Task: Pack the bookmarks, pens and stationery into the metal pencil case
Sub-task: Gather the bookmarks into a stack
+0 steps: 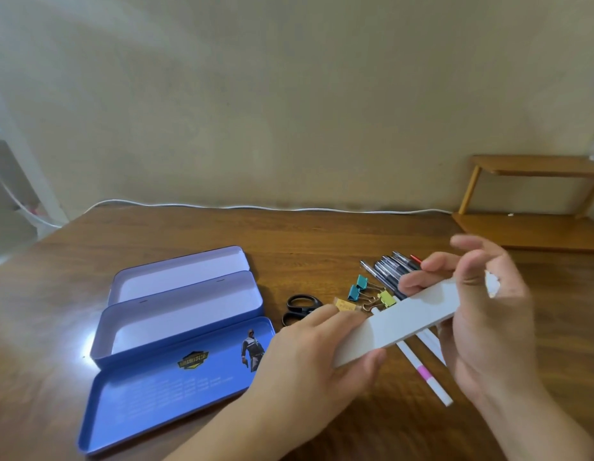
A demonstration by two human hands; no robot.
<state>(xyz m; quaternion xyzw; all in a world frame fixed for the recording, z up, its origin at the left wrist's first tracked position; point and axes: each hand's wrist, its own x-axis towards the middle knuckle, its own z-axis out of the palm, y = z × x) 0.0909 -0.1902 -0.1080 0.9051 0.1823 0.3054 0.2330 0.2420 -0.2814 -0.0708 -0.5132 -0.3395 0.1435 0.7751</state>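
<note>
Wooden counter (pixel 222 234) against a plain wall, stationery spread beside an opened pencil case (pixel 176 314).

Left, the blue metal case lies unfolded with its middle tray bare. Black scissors (pixel 300 309) are half hidden behind the left hand (pixel 309 357), whose fingers grip the lower end of a white stack of bookmarks (pixel 402 321). Binder clips (pixel 372 292) and pens (pixel 389 271) lie behind, partly covered. The right hand (pixel 482 311) pinches the stack's upper end, blurred.
</note>
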